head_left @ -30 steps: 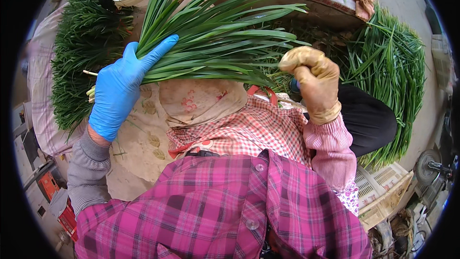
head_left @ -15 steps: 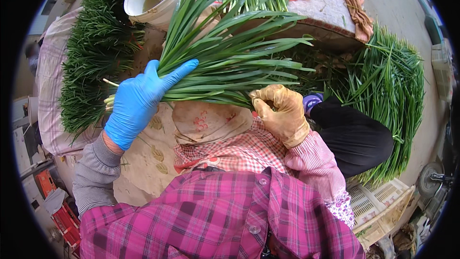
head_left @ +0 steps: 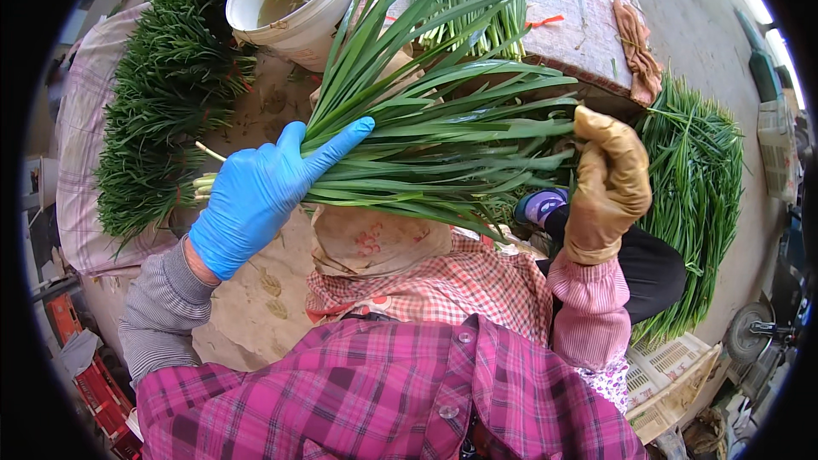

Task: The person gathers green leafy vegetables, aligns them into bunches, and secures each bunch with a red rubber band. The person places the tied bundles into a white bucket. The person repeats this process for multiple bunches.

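Observation:
My left hand (head_left: pixel 256 196), in a blue glove, grips the pale stem end of a bunch of long green chive leaves (head_left: pixel 426 145) held up in front of me. The leaves fan out to the right and upward. My right hand (head_left: pixel 609 183), in a dirty yellow-brown glove, rests against the leaf tips on the right side, fingers curled over them.
A white bucket (head_left: pixel 294 21) of murky water stands at the top. A pile of green chives (head_left: pixel 166 111) lies on a cloth at left, another heap of chives (head_left: pixel 694 196) at right. A wooden board (head_left: pixel 579 25) with a rag (head_left: pixel 639 47) sits behind. Plastic crates (head_left: pixel 673 375) are at lower right.
The bunch has stayed in my left hand. My right hand dropped to the stems half a second ago, then moved up and right along the leaves to their tips.

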The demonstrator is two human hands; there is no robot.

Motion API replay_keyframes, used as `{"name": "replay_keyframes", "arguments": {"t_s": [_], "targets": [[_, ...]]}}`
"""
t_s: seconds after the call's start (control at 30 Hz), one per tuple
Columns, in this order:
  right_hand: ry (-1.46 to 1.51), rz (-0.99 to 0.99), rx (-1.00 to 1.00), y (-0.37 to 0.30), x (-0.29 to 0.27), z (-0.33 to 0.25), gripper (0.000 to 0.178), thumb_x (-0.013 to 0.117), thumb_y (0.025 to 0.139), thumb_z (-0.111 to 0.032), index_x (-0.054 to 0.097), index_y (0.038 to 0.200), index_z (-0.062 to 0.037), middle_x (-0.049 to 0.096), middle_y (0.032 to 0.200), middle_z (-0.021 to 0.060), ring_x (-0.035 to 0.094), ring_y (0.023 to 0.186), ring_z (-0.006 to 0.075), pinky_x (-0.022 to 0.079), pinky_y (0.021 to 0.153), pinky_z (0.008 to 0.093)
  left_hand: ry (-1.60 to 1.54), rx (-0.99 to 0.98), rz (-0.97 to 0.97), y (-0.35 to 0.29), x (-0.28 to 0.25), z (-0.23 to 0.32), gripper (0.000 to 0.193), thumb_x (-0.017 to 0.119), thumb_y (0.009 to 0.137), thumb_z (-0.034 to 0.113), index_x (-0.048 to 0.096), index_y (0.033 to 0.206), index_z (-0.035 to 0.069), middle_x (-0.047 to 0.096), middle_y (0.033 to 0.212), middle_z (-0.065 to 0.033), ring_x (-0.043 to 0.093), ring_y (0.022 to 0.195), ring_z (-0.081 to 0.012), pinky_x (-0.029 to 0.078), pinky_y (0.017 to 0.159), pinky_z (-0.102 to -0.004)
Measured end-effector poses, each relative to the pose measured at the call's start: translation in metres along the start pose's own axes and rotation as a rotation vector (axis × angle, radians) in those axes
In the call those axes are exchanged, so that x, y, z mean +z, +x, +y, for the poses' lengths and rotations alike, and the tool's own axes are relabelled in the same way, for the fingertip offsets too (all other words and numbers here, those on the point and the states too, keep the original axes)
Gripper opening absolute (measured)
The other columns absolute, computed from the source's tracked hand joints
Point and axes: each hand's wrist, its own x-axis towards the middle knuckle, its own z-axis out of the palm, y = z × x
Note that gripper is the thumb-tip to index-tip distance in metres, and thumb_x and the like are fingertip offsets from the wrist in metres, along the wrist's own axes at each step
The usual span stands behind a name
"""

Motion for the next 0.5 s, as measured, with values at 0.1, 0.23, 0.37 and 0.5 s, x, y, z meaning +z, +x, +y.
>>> {"name": "replay_keyframes", "arguments": {"t_s": [0.1,0.23,0.37,0.5], "targets": [[-0.234,-0.307,-0.316,0.04,0.024,-0.021,0.033,0.064,0.074,0.007,0.064,0.104,-0.0076,0.068,0.098,0.009,0.064,0.093,0.0209,0.05,0.084,0.0318,0.033,0.042,0.039,0.001,-0.001,0.0,0.078,0.054,0.076,0.002,0.031,0.145,0.029,0.05,0.086,-0.0125,0.054,0.05,-0.0214,0.047,0.044,-0.0331],[-0.703,-0.674,-0.391,0.038,0.087,-0.002,0.018,0.063,0.08,-0.018,0.066,0.097,-0.0177,0.065,0.083,0.003,0.064,0.077,0.0239,0.053,0.067,0.0341,-0.025,0.131,0.065,0.008,-0.006,-0.004,0.079,0.053,0.076,0.002,0.028,0.146,0.03,0.049,0.082,-0.0113,0.051,0.048,-0.0202,0.044,0.042,-0.0324],[-0.763,-0.649,-0.15,0.054,0.037,0.076,0.008,0.064,0.078,-0.019,0.064,0.084,-0.0141,0.065,0.082,0.0058,0.064,0.074,0.0269,0.051,0.064,0.0378,-0.382,0.109,0.215,0.017,-0.017,-0.042,0.082,0.06,0.069,-0.001,0.035,0.144,0.021,0.059,0.086,-0.0111,0.06,0.058,-0.0192,0.047,0.048,-0.0317],[-0.816,-1.014,0.279,0.065,-0.025,0.099,0.016,0.066,0.082,-0.024,0.071,0.087,-0.0095,0.068,0.076,0.0118,0.066,0.072,0.0254,0.052,0.068,0.0344,-1.243,-0.386,0.067,0.061,-0.034,-0.096,0.047,0.062,0.075,0.005,0.055,0.121,0.001,0.066,0.086,-0.008,0.057,0.061,-0.008,0.046,0.055,-0.0215]]}}
